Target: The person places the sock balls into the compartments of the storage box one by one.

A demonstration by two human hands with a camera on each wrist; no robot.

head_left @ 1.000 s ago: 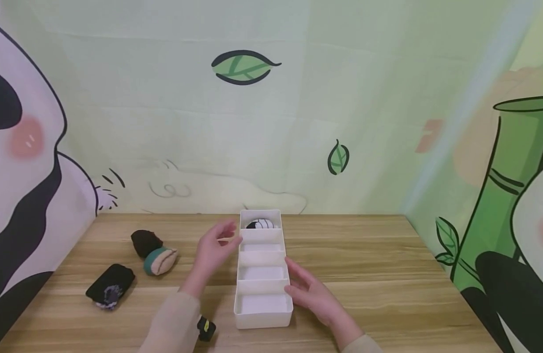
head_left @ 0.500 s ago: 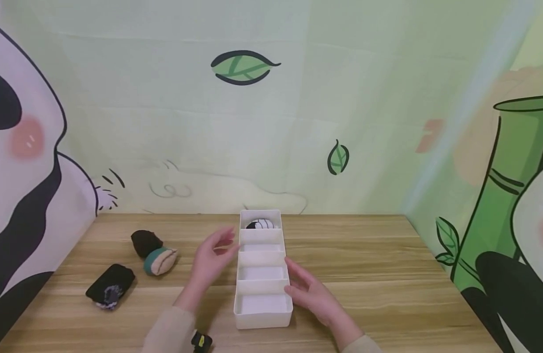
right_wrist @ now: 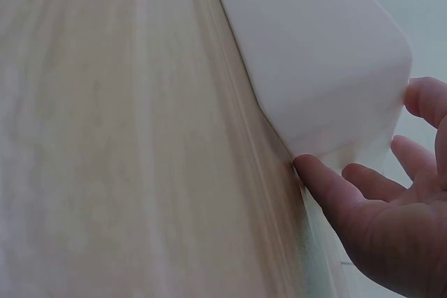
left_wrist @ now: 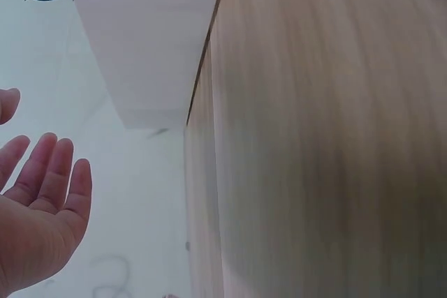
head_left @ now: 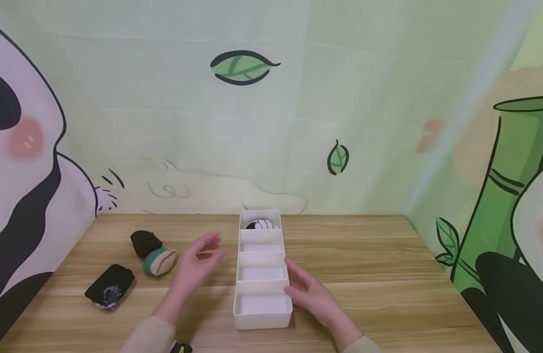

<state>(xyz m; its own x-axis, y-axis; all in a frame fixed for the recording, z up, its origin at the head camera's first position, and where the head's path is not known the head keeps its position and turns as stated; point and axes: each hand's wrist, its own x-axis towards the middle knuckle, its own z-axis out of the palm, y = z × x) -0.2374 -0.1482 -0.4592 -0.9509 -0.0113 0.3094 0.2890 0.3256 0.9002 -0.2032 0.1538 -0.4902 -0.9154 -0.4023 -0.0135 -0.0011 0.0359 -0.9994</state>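
A long white divided box [head_left: 262, 321] stands in the middle of the wooden table. Its far compartment holds a black-and-white striped rolled-up sock bundle [head_left: 261, 224], and the nearer compartments show bare floors. My right hand [head_left: 313, 299] touches the box's right wall with relaxed, spread fingers; the right wrist view shows its fingertips [right_wrist: 304, 165] at the wall's lower edge. Left of the box, my left hand [head_left: 196, 262] hovers with nothing in it, its fingers loosely bent. Nearest to it lies a teal-and-beige sock bundle [head_left: 161, 261], against a dark brown one [head_left: 145, 243].
A black sock bundle with a grey patterned patch [head_left: 110, 287] lies farther left on the table [head_left: 355, 260]. Behind the table rises a green printed backdrop [head_left: 271, 147] with pandas, leaves and bamboo. A small black device [head_left: 181, 347] sits by the left sleeve.
My left hand has drawn away from the box's left side, moving left and slightly toward me, nearer the sock bundles. The right hand and the box have stayed in place.
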